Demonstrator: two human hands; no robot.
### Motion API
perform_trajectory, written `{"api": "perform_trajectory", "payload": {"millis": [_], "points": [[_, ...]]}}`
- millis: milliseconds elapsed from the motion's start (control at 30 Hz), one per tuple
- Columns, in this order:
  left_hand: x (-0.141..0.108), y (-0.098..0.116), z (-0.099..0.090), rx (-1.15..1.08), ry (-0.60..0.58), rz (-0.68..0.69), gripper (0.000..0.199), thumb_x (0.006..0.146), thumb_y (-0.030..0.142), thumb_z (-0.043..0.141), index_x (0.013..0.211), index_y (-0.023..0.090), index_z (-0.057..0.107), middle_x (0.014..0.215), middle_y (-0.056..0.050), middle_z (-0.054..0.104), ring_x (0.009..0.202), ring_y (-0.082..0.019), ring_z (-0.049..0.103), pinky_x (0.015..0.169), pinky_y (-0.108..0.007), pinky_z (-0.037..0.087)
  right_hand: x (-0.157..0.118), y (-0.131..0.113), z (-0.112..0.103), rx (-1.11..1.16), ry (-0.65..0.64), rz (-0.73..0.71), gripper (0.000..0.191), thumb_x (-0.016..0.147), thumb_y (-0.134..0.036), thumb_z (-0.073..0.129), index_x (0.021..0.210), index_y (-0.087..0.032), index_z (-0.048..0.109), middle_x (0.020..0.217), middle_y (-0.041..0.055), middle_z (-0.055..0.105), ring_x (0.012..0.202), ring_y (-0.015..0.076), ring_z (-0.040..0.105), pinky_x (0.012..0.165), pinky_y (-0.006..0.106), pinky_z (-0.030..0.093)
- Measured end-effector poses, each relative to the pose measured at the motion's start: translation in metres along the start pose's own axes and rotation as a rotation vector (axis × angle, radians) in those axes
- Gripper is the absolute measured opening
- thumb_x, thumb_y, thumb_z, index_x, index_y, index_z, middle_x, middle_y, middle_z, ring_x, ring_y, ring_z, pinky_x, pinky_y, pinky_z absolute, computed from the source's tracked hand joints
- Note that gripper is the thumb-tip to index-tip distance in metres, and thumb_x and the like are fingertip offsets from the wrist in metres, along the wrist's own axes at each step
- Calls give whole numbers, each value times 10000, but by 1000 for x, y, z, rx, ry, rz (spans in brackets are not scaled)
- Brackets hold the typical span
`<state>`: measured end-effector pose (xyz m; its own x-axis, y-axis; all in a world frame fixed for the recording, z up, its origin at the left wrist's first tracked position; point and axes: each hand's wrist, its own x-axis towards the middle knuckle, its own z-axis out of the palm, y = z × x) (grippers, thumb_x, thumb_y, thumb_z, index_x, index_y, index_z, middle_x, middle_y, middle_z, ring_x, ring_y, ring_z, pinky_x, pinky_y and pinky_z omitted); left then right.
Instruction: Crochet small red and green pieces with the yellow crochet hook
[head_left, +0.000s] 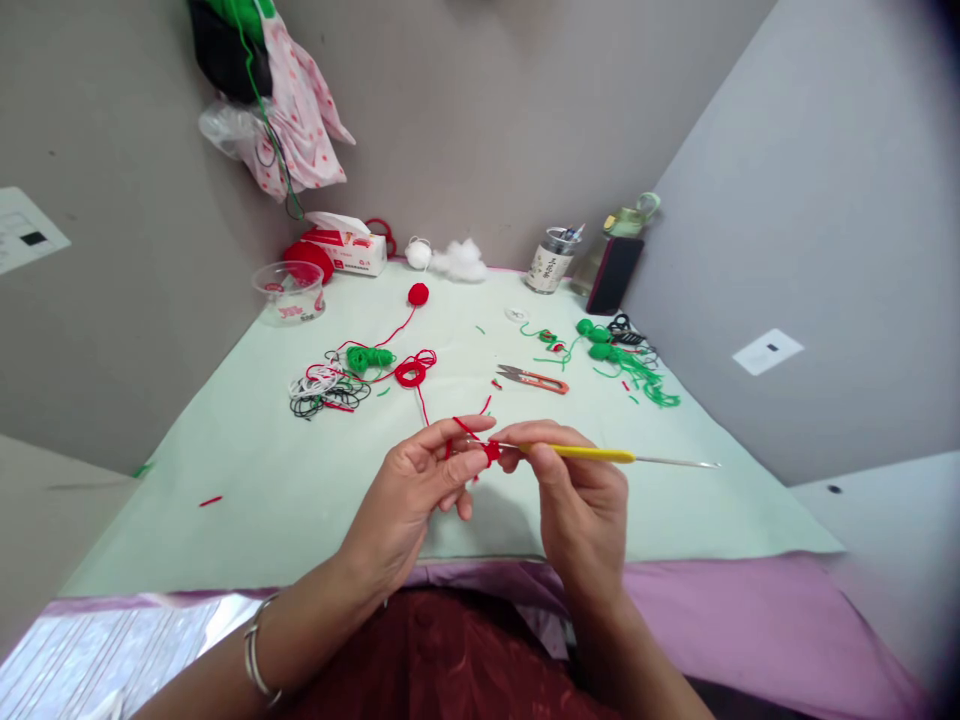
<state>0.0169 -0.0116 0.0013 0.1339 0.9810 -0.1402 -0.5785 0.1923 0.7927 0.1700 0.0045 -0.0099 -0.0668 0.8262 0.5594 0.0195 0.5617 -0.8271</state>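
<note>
My left hand (pixel 420 480) pinches a small piece of red crochet work (pixel 492 453) between thumb and fingers, with red yarn looped over its index finger. In my right hand (pixel 577 490) is a crochet hook with a yellow handle (pixel 592 454), held level like a pen. The hook's left tip meets the red work, while its other metal end points right. From my left hand, the working strand leads up to a red yarn ring (pixel 410 374) lying on the table. Just beyond my hands rest orange-handled thread snips (pixel 534 379).
Left of centre lie a green yarn bundle (pixel 369 359) and tangled black and white yarn (pixel 330 390). A small red ball (pixel 418 294) sits farther back. At right are green yarn pieces (pixel 637 370) and a leaning phone (pixel 615 276). A tissue box (pixel 349 250), plastic tub (pixel 289 295) and pen can (pixel 551 262) line the back.
</note>
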Motion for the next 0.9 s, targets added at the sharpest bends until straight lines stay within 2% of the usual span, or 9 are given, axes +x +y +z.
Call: {"api": "perform_trajectory", "payload": {"millis": [100, 200, 300, 400, 467, 533, 633, 800, 900], "points": [[1, -1, 0, -39, 15, -5, 357, 760, 273, 959, 1100, 215, 866, 746, 36, 631, 490, -11, 375, 482, -146, 432, -6, 3, 3, -227, -12, -196, 276, 1015, -117, 653, 1162, -291, 807, 1028, 45, 787, 888, 175, 737, 765, 305, 610], [3, 0, -3, -125, -15, -108, 383, 770, 270, 953, 1133, 188, 861, 652, 65, 533, 477, -4, 290, 449, -125, 371, -10, 7, 2, -403, -20, -387, 380, 971, -53, 683, 1259, -279, 785, 1144, 87, 776, 996, 205, 746, 822, 332, 619], [4, 4, -7, -184, -22, -177, 345, 762, 227, 950, 1088, 147, 870, 599, 104, 402, 470, 5, 215, 426, -104, 319, -5, 4, -2, -236, 69, -215, 295, 1007, -70, 635, 1148, -270, 801, 969, 43, 771, 874, 175, 725, 762, 310, 596], [4, 6, -5, -157, 18, -99, 352, 753, 193, 947, 1095, 174, 869, 667, 75, 520, 468, 10, 263, 425, -109, 343, 1, 0, -4, 13, 108, -4, 243, 1068, -178, 573, 1029, -261, 797, 840, 10, 730, 692, 144, 662, 653, 292, 564], [2, 3, -1, -100, 47, -11, 451, 732, 177, 956, 1168, 227, 851, 767, 45, 629, 503, -12, 383, 446, -126, 403, 2, 0, -1, 1, 60, -4, 228, 1061, -185, 589, 1016, -261, 799, 873, 20, 751, 723, 154, 685, 670, 301, 576], [1, 0, 3, -51, 59, 32, 549, 728, 188, 964, 1252, 261, 820, 786, 37, 661, 565, -49, 486, 482, -142, 454, -1, 1, 4, -156, 15, -139, 225, 1014, -125, 649, 1071, -270, 812, 972, 45, 793, 855, 182, 732, 758, 325, 598], [0, -4, 2, -27, 13, -22, 507, 779, 246, 943, 1269, 251, 814, 743, 46, 635, 536, -37, 457, 504, -149, 462, -5, 2, 7, -260, 34, -281, 322, 977, -62, 681, 1158, -292, 814, 1099, 61, 820, 996, 202, 748, 848, 342, 598], [0, 2, -5, -32, -47, -76, 355, 835, 256, 895, 1187, 235, 847, 785, 48, 613, 485, 2, 316, 508, -153, 443, -2, 0, -4, 92, 24, 49, 225, 1068, -209, 603, 1070, -300, 810, 968, 13, 816, 816, 159, 715, 752, 301, 586], [-2, 7, -6, -15, -41, -74, 319, 844, 265, 880, 1161, 239, 853, 827, 37, 618, 497, -2, 320, 497, -154, 424, -1, -4, -10, 134, -11, 97, 251, 1098, -248, 543, 1055, -278, 789, 970, 14, 805, 763, 147, 704, 744, 304, 586]]}}
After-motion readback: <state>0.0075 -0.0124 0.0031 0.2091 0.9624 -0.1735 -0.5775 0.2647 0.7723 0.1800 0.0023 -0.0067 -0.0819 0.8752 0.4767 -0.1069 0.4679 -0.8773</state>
